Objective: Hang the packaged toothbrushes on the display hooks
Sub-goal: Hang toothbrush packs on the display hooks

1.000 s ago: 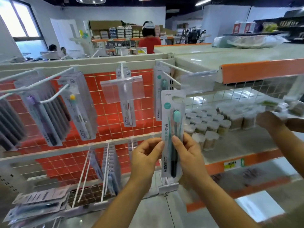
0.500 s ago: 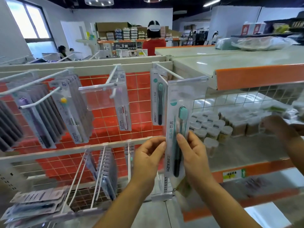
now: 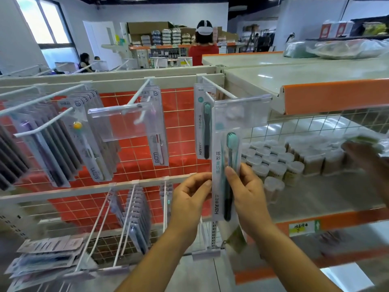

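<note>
Held toothbrush pack [image 3: 219,186]: "Hane" vertical on lower strip, between fingers of left hand [image 3: 189,199] and right hand [image 3: 248,197]; "炫彩" just above right index fingertip.
Hung pack [image 3: 205,127], above left fingers: "炫彩" mid-card, "Hane" at bottom; small top line too blurred.
Pink-brush pack [image 3: 159,144], left of fingers: "bom", sideways.
Yellow-headed brush pack [image 3: 92,157], further left: "bom" too.
Shelf-edge tag [image 3: 299,228], below-right of right fingers: handwriting illegible, white up-arrow on green.

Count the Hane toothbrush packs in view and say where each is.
2. The hung Hane pack is on the upper right hook; the held Hane pack is pinched between the left hand and right hand. More may hide behind the hung one.
</note>
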`<state>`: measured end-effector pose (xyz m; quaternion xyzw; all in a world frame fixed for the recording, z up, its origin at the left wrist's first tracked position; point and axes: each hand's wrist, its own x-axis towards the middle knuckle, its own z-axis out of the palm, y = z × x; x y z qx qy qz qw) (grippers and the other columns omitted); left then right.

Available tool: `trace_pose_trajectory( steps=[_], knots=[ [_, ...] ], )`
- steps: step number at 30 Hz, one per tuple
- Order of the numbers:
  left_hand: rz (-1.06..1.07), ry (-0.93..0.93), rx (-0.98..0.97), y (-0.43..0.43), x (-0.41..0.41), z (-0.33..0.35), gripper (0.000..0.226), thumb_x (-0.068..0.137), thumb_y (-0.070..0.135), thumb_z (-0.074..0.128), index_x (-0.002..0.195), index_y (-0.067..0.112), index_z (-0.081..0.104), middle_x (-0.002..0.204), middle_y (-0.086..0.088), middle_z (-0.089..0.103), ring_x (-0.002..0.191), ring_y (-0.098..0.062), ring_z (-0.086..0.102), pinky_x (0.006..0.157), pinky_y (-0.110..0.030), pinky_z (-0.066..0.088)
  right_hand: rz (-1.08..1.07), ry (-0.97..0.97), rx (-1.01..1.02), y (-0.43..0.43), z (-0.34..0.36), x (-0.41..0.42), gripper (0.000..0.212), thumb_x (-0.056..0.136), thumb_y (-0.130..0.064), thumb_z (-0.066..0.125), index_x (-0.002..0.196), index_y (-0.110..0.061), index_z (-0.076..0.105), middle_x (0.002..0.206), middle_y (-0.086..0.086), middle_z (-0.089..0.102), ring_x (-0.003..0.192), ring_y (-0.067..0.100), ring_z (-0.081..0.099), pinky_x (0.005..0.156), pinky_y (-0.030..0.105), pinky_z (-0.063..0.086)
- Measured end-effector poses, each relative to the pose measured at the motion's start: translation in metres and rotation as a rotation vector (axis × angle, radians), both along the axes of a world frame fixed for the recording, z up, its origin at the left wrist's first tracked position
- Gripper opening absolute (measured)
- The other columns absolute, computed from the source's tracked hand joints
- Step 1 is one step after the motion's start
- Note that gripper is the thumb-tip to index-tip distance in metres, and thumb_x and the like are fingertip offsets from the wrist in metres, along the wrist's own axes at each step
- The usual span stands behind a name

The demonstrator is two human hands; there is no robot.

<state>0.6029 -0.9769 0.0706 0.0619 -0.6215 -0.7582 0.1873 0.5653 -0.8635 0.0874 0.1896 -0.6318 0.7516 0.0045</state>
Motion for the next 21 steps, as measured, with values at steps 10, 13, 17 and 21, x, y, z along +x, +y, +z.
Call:
trace_pose_trajectory(
  steps=[10,13,17,21],
  knots=[
    [0.094,-0.121,-0.021,-0.007,-0.006,-0.012,0.020,0.092,0.003,0.060,0.103,0.016,0.070,0.100,0.002,0.073,0.099,-0.015,0.068,0.085,-0.029,0.056,-0.091,-0.058,0.117,-0.021,-0.003,-0.046,0.021,0.095,-0.032,0.056,0.095,-0.011,0.060,0.093,0.014,0.067,0.090,0.031,0.067,0.080,0.052,0.057],
    [0.121,-0.161,-0.018,-0.013,-0.004,-0.017,0.018,0.092,0.004,0.060,0.103,0.015,0.069,0.101,-0.001,0.073,0.098,-0.016,0.068,0.084,-0.027,0.056,-0.057,-0.049,0.199,-0.034,0.003,-0.070,0.027,0.098,-0.033,0.050,0.100,-0.007,0.057,0.100,0.016,0.067,0.093,0.030,0.067,0.082,0.052,0.056],
    [0.157,-0.203,0.011,-0.021,0.000,-0.021,0.018,0.092,0.004,0.060,0.096,0.019,0.070,0.094,0.004,0.073,0.095,-0.014,0.068,0.082,-0.027,0.056,0.003,-0.026,0.310,-0.049,0.008,-0.099,0.018,0.102,-0.034,0.041,0.098,-0.021,0.053,0.099,0.009,0.066,0.092,0.024,0.068,0.083,0.049,0.057],
    [0.168,-0.228,0.001,-0.028,0.007,-0.020,0.017,0.093,0.006,0.059,0.091,0.021,0.068,0.081,0.013,0.073,0.079,-0.001,0.068,0.066,-0.015,0.052,-0.041,0.034,0.466,-0.059,0.011,-0.120,0.032,0.101,-0.043,0.038,0.104,-0.016,0.055,0.099,0.006,0.066,0.091,0.020,0.066,0.084,0.049,0.056]
  ],
)
